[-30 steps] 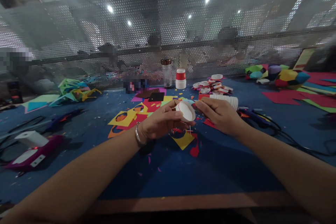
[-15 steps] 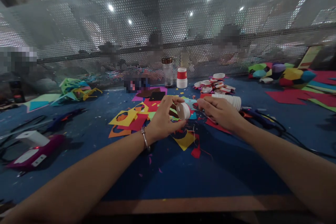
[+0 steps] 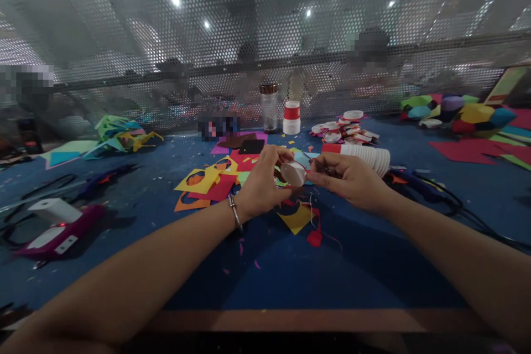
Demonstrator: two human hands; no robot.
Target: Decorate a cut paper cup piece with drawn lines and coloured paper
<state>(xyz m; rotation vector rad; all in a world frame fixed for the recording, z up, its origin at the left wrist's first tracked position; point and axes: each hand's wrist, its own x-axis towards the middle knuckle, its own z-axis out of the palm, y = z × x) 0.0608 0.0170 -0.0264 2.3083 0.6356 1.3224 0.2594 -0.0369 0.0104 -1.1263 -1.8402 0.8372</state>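
My left hand (image 3: 265,182) holds a white paper cup bottom (image 3: 293,173) between thumb and fingers, its round face turned towards me. A thin red edge shows along its upper right. My right hand (image 3: 344,177) is closed on what look like scissors (image 3: 318,164), thin and dark, mostly hidden by the fingers. Their tip and the right fingertips are close to the cup bottom's right edge; whether they touch it I cannot tell. Behind the right hand lies a stack of white paper cups (image 3: 367,157) with a red end. Cut coloured paper (image 3: 296,218) lies below the hands.
Yellow sheets with round holes (image 3: 199,181) lie left of the hands. Behind stand a clear bottle (image 3: 269,113) and a red-and-white cup stack (image 3: 292,116), beside a pile of cut cup pieces (image 3: 344,130). Blue glue guns (image 3: 105,180) and a purple power strip (image 3: 62,235) lie about.
The cup bottom has turned, so its flat round face now shows more. My right hand has come in closer to it, bringing the scissors to its edge.
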